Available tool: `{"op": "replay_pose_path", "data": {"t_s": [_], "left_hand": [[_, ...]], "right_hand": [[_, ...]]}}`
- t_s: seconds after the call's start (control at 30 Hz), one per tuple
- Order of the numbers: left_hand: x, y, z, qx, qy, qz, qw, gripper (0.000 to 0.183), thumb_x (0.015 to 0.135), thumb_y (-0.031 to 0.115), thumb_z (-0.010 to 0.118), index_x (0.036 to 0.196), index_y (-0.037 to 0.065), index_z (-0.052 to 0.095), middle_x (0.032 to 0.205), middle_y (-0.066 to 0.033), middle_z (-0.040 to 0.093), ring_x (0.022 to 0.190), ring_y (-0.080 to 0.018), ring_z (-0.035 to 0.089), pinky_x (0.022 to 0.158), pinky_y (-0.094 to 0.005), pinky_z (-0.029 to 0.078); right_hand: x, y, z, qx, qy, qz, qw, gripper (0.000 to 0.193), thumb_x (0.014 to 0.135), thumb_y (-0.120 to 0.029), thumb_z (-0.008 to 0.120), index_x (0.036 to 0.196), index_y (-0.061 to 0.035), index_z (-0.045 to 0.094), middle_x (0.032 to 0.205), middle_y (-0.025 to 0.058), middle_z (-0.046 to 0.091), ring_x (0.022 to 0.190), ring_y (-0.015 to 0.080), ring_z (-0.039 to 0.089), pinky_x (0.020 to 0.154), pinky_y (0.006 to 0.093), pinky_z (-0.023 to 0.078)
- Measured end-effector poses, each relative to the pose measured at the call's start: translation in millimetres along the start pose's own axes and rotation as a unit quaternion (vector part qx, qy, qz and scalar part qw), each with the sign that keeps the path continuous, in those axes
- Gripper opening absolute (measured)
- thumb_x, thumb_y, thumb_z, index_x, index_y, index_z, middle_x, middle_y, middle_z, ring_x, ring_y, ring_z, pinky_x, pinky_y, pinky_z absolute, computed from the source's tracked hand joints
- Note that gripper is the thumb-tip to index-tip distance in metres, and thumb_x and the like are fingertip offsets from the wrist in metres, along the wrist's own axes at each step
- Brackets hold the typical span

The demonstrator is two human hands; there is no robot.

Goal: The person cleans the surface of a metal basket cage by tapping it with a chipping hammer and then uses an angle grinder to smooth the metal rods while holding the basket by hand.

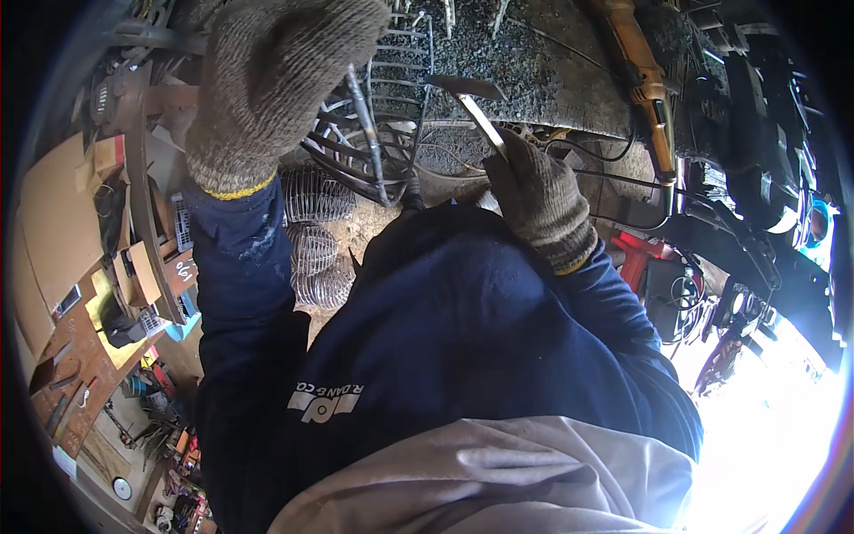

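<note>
Both my hands wear knitted grey-brown work gloves with yellow cuffs. My left hand [276, 93] is raised at the upper left, closed at the end of a metal rod of a wire basket [398, 84]; its fingertips are partly hidden. The basket is made of bent dark rods and lies tilted against the bench edge. In my right hand [538, 191] is a chipping hammer [481, 125], gripped by its light metal handle. Its narrow dark head points across the handle, just right of the basket and apart from it.
Dark grit covers the workbench [551, 80] ahead. An orange power tool [642, 67] with a cord lies at its right. Several coiled wire baskets [313, 249] are stacked on the floor below. A cluttered wooden table [67, 356] with cardboard stands left; a red object [633, 258] is at right.
</note>
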State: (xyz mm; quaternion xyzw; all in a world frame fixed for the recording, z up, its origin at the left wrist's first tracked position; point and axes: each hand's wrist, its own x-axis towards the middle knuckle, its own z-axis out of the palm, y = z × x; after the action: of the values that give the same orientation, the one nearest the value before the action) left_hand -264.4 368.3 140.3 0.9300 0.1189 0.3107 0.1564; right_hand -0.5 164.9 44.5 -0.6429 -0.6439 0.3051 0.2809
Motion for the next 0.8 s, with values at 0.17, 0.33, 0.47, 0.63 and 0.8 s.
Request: {"op": "replay_pose_path", "data": {"t_s": [0.17,0.33,0.47,0.63,0.8], "left_hand": [[-20,-15,4,-0.114,-0.003,-0.123,0.986,0.028,0.101,0.012,0.058,0.128,0.004,0.062,0.104,-0.0166,0.074,0.089,-0.0281,0.075,0.078,-0.0385,0.061],[-21,-20,9,-0.106,0.001,-0.049,0.993,0.027,0.104,0.012,0.057,0.128,0.0,0.061,0.111,-0.0171,0.073,0.096,-0.0279,0.075,0.083,-0.0385,0.062],[-25,-11,17,-0.245,0.065,-0.158,0.954,0.028,0.104,0.011,0.058,0.128,-0.001,0.06,0.116,-0.018,0.073,0.101,-0.0287,0.075,0.086,-0.039,0.062],[-28,-13,14,-0.25,0.06,-0.187,0.948,0.032,0.104,0.013,0.059,0.132,-0.002,0.058,0.118,-0.0199,0.072,0.105,-0.0305,0.074,0.09,-0.0409,0.062],[-26,-14,19,-0.263,0.066,-0.163,0.949,0.033,0.104,0.013,0.059,0.133,-0.002,0.058,0.124,-0.0206,0.069,0.107,-0.0315,0.073,0.094,-0.0433,0.061]], "right_hand": [[4,5,12,-0.09,-0.052,0.024,0.994,0.036,0.101,-0.017,0.06,0.133,-0.0027,0.059,0.096,0.0174,0.069,0.08,0.0331,0.072,0.068,0.0435,0.058],[6,1,7,-0.072,0.019,-0.064,0.995,0.033,0.1,-0.016,0.063,0.13,-0.003,0.062,0.094,0.0181,0.068,0.077,0.0318,0.071,0.062,0.0405,0.056],[1,-10,4,-0.045,0.01,-0.024,0.999,0.035,0.101,-0.02,0.063,0.13,-0.0012,0.063,0.092,0.0192,0.07,0.079,0.0344,0.072,0.064,0.0432,0.056],[-1,-2,4,-0.058,0.021,-0.041,0.997,0.03,0.101,-0.019,0.062,0.127,-0.0025,0.063,0.092,0.0193,0.07,0.077,0.0368,0.071,0.063,0.044,0.056],[0,-6,8,-0.092,-0.025,0.025,0.995,0.031,0.102,-0.016,0.061,0.129,-0.0016,0.061,0.095,0.02,0.07,0.081,0.0351,0.072,0.066,0.0426,0.057]]}}
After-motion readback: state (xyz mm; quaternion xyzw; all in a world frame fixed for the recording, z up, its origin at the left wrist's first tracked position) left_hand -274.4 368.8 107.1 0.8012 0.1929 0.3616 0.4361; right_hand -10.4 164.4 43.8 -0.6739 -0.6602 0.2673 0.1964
